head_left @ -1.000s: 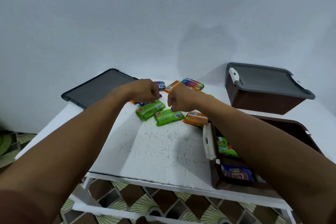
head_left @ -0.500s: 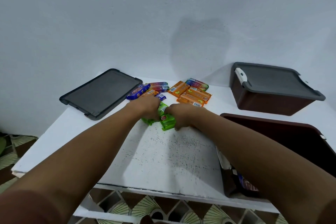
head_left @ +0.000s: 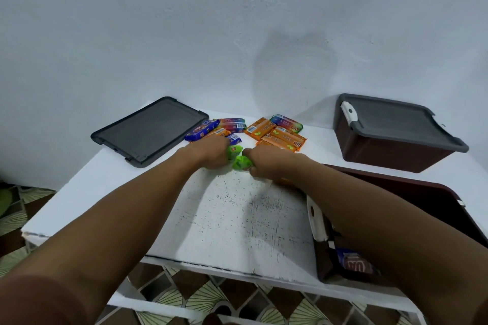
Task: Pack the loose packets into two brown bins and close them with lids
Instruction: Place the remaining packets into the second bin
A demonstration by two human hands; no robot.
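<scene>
Since one second ago both hands have come down onto the green packets, which then lay flat side by side and now sit bunched between the knuckles.

Nearest, at the right edge of the white table [head_left: 237, 219], stands the open brown bin [head_left: 323, 261], largely hidden by the right forearm. Its white latch [head_left: 315, 219] points upward, and a dark blue packet [head_left: 353, 264] lies inside.

At mid-table, the left hand [head_left: 211, 152] has its fingers curled over the farther green packet [head_left: 234, 150]. The right hand [head_left: 264, 163] grips the nearer green packet [head_left: 240, 163], its fingers closed round it. The two packets touch.

Just beyond the hands the loose packets remain on the table: a blue packet [head_left: 202, 130] and a multicoloured packet [head_left: 233, 123] to the left, and orange packets [head_left: 280, 136] to the right.

Far left, the grey lid [head_left: 148, 130] lies flat. Far right, the second brown bin [head_left: 390, 153] carries its own lid [head_left: 396, 119], closed.
</scene>
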